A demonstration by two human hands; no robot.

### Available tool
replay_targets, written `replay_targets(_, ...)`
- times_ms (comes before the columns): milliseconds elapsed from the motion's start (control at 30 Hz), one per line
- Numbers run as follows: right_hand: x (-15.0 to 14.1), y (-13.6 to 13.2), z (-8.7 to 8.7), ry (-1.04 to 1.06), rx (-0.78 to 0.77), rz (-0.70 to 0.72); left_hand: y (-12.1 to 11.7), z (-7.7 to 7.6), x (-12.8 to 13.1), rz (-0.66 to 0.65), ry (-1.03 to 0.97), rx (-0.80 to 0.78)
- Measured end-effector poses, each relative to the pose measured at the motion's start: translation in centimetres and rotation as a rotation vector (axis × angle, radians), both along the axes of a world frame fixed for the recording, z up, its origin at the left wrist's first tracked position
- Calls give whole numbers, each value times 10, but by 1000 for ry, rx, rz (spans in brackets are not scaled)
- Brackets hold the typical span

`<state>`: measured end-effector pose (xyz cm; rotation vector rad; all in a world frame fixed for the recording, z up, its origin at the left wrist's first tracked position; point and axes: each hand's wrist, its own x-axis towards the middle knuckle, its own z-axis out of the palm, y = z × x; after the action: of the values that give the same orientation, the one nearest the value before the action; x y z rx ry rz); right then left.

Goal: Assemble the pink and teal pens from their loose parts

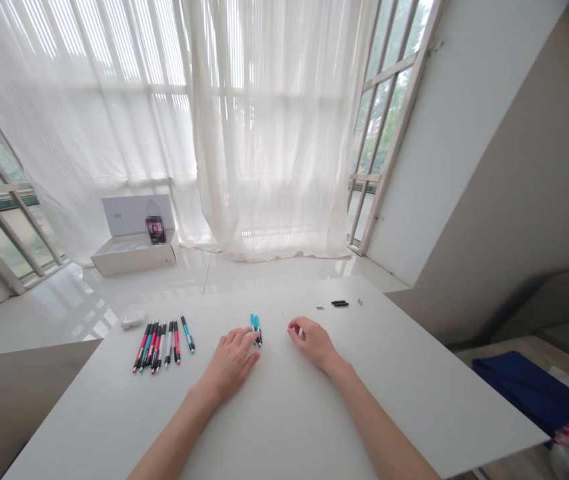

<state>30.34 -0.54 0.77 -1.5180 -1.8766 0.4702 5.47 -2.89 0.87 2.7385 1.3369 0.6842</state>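
The left hand (pixel 231 363) lay nearest, its fingertips (pixel 249 332) against two slim teal pens (pixel 253 321) mid-table, the grip unclear; they looked light, stiff and slippery, best taken by the barrel. The right hand (pixel 314 343) curled just beside, fingertips pinched together on nothing visible. Farther right lay small black parts (pixel 339 303).

A white table (pixel 364 400) is spread with small items. Toward its left edge, a row of pink, black and white pens (pixel 157 343) is laid side by side, with a teal-and-black pen (pixel 187 333) set just beside it. A small white case (pixel 133 319) is placed beyond the row, near the far edge. Teal pens (pixel 256 329) are seen mid-table, and small black parts (pixel 339 303) are scattered along the far edge.
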Motion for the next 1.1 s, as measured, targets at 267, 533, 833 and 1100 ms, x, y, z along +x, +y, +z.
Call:
replay_targets(267, 2, -1, 2, -151, -19, -33, 6, -3, -2, 200, -5, -31)
replay_targets(533, -3, -4, 4, -204, -62, -49, 10, 0, -7, 373, 90, -49)
replay_targets(833, -6, -6, 7, -246, -74, -14, 10, 1, -5, 477, 215, -108)
replay_targets(1100, -8, -12, 15, -293, -116, 41, 7, 4, -6, 438, -64, -176)
